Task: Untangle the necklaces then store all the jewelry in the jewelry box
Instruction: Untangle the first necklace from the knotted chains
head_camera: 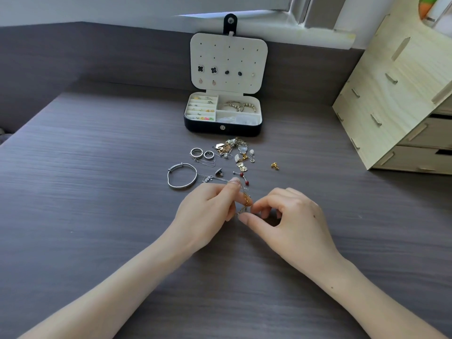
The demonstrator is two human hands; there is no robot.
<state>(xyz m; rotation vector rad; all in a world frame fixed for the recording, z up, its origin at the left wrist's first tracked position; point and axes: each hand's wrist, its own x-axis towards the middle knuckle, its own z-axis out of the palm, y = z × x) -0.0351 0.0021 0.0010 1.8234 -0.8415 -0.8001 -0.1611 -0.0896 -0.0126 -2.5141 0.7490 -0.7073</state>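
No legible writing anywhere.
The jewelry box [221, 129] and the wooden drawer unit [391, 106] carry no readable label, brand or number; a small silver pendant [208, 178] on the table might be shaped as letters (too small to make out).

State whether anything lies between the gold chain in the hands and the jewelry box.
Yes. Between the gold chain and the box, loose jewelry lies on the table: a silver bangle, rings and a tangled pile. The lid stands open.

Two rings [196, 150], one bangle [195, 177], one box [222, 132]
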